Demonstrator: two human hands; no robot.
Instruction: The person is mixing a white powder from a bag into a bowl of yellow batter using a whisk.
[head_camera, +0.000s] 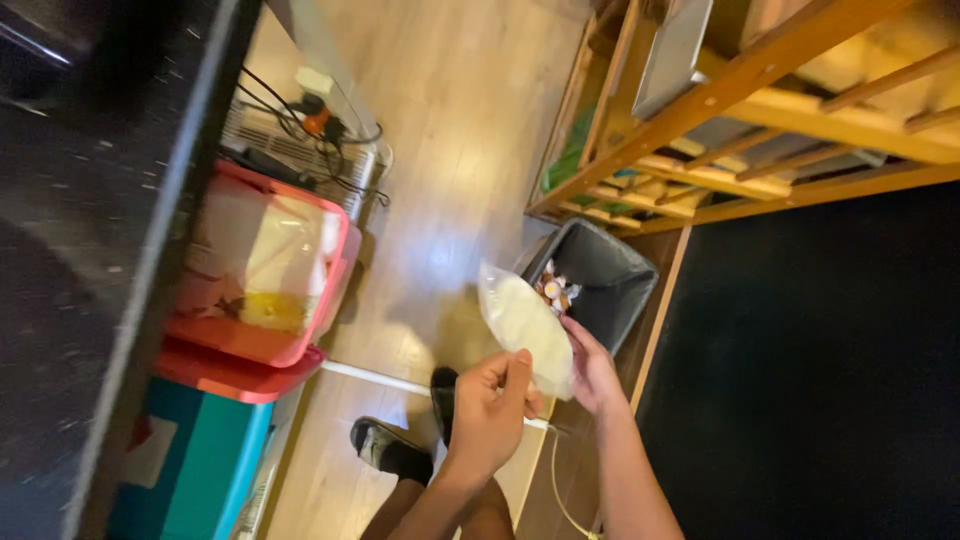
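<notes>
Nearest the head camera, both of my forearms rise from the bottom edge and meet over a clear plastic bag (525, 335) filled with something pale.

My left hand (490, 410) is curled shut, thumb and fingertips pinching the bag's lower edge, knuckles towards the lens. My right hand (592, 372) cups the bag from behind, fingers closed round its side; the palm is mostly hidden.

The bag hangs tilted in the air just above the near rim of the dark-lined bin (600, 285), which already has some small scraps in it. I judge the step in hand to be holding the bag at the bin; a next move would call for keeping it over the opening rather than the wooden floor (450, 150).

Below, my dark shoes (390, 450) stand beside a red tub (265, 280).
</notes>
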